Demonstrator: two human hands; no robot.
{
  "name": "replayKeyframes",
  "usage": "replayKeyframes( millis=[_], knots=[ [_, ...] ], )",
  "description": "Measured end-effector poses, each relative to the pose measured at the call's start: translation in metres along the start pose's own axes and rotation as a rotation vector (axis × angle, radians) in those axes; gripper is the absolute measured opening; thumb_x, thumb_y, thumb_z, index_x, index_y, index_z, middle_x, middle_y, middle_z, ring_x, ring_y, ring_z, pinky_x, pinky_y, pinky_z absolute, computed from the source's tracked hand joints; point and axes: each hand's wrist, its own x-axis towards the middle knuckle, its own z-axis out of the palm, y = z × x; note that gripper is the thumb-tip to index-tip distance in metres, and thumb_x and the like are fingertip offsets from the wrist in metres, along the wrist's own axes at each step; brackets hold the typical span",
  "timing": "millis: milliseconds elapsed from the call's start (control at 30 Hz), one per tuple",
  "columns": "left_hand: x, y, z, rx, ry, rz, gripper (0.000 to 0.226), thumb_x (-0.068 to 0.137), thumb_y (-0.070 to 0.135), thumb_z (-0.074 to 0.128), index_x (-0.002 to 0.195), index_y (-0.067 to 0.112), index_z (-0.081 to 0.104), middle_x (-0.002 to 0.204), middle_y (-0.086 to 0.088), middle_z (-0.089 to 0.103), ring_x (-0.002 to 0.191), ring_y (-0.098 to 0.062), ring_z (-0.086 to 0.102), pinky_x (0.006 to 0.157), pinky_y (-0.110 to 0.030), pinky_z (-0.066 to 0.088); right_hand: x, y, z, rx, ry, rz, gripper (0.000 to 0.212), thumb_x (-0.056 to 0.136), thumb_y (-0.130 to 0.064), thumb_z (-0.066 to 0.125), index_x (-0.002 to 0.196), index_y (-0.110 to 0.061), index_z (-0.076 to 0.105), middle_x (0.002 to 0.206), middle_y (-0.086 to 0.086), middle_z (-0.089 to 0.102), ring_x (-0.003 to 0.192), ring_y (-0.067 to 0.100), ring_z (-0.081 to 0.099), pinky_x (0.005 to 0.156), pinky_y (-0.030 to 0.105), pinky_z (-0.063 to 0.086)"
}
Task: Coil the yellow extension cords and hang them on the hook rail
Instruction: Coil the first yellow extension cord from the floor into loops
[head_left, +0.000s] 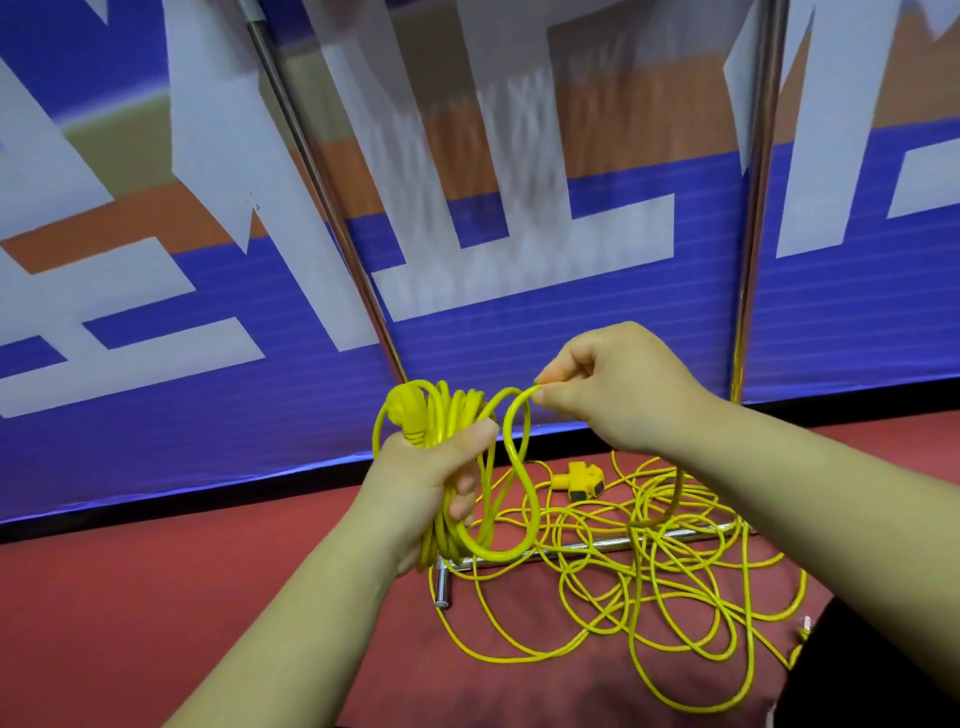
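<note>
The left hand (421, 483) was closed around a bundle of coiled loops (457, 415) with the plug (408, 415) at its top; the right hand (613, 384) pinched the next loop (511, 457) between thumb and forefinger. To coil well, each new turn should match the held loops and lie flat without twisting. The yellow cord was thin and glossy; most of it lay tangled on the red floor (156, 597), over a metal bar (587, 545), its socket block (579, 480) beyond; no hook rail was identifiable.

cord tangle (649, 561) partly behind forearm, banner (467, 208) blurred
</note>
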Motion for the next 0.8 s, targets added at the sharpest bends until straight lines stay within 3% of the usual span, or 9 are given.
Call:
replayKeyframes(
  millis=[100, 200, 267, 367, 433, 567, 700, 800],
  knots=[
    [0.001, -0.002, 0.010, 0.186, 0.014, 0.062, 0.040, 0.070, 0.026, 0.088, 0.072, -0.001, 0.058, 0.049, -0.009, 0.040, 0.036, -0.019, 0.033, 0.047, -0.029, 0.033, -0.002, -0.002, -0.001, -0.017, 0.015, -0.059, 0.010, 0.079, -0.035, 0.080, 0.079, -0.026, 0.076, 0.069, -0.012, 0.068, 0.068, 0.002, 0.062, 0.061, 0.022, 0.045],
    [0.006, -0.006, 0.016, 0.186, 0.015, 0.078, 0.045, 0.077, 0.022, 0.084, 0.086, -0.012, 0.056, 0.050, -0.008, 0.040, 0.038, -0.019, 0.033, 0.048, -0.030, 0.033, -0.004, -0.001, -0.003, 0.128, 0.005, -0.067, 0.008, 0.078, -0.031, 0.082, 0.079, -0.026, 0.076, 0.065, -0.013, 0.068, 0.063, -0.002, 0.062, 0.058, 0.013, 0.043],
    [0.007, -0.007, 0.019, 0.157, -0.012, 0.077, 0.043, 0.086, 0.021, 0.077, 0.084, -0.014, 0.051, 0.051, -0.010, 0.037, 0.038, -0.019, 0.032, 0.047, -0.029, 0.036, -0.004, 0.001, -0.006, 0.220, -0.023, -0.080, 0.006, 0.078, -0.029, 0.082, 0.080, -0.025, 0.077, 0.063, -0.012, 0.069, 0.061, -0.003, 0.062, 0.058, 0.012, 0.043],
    [0.007, -0.007, 0.023, 0.110, -0.066, 0.107, 0.034, 0.092, 0.018, 0.071, 0.066, 0.006, 0.051, 0.051, -0.009, 0.035, 0.037, -0.018, 0.031, 0.048, -0.029, 0.037, -0.006, 0.003, -0.012, 0.368, -0.070, -0.082, 0.003, 0.082, -0.023, 0.079, 0.085, -0.023, 0.078, 0.069, -0.006, 0.073, 0.064, 0.004, 0.065, 0.066, 0.023, 0.052],
    [0.009, -0.003, 0.022, 0.055, -0.074, 0.133, 0.030, 0.087, 0.023, 0.071, 0.070, 0.008, 0.052, 0.051, -0.008, 0.035, 0.036, -0.017, 0.032, 0.048, -0.029, 0.038, -0.008, 0.006, -0.018, 0.489, -0.151, -0.083, 0.009, 0.089, -0.015, 0.073, 0.095, -0.019, 0.077, 0.071, -0.001, 0.072, 0.063, 0.010, 0.063, 0.066, 0.026, 0.053],
    [0.013, 0.009, 0.011, -0.044, -0.012, 0.213, 0.026, 0.085, 0.021, 0.069, 0.074, 0.006, 0.050, 0.052, -0.005, 0.034, 0.036, -0.015, 0.033, 0.046, -0.027, 0.039, -0.010, 0.017, -0.030, 0.664, -0.480, 0.008, 0.025, 0.100, -0.008, 0.054, 0.122, -0.016, 0.062, 0.078, 0.008, 0.064, 0.062, 0.016, 0.059, 0.055, 0.018, 0.048],
    [0.016, 0.021, -0.004, -0.254, 0.043, 0.230, 0.025, 0.089, 0.018, 0.063, 0.070, 0.012, 0.048, 0.049, 0.002, 0.033, 0.035, -0.009, 0.033, 0.041, -0.024, 0.039, -0.008, 0.030, -0.028, 0.502, -0.652, 0.076, 0.019, 0.103, -0.017, 0.049, 0.121, -0.023, 0.053, 0.075, 0.004, 0.061, 0.066, 0.017, 0.059, 0.064, 0.028, 0.050],
    [0.022, 0.024, -0.021, -0.465, 0.090, 0.172, 0.024, 0.089, 0.023, 0.059, 0.067, 0.019, 0.053, 0.050, 0.007, 0.033, 0.036, -0.005, 0.034, 0.042, -0.021, 0.039, -0.004, 0.041, -0.028, 0.405, -0.661, 0.100, 0.018, 0.103, -0.018, 0.049, 0.120, -0.022, 0.054, 0.074, 0.005, 0.061, 0.069, 0.020, 0.059, 0.071, 0.038, 0.046]
  ],
)
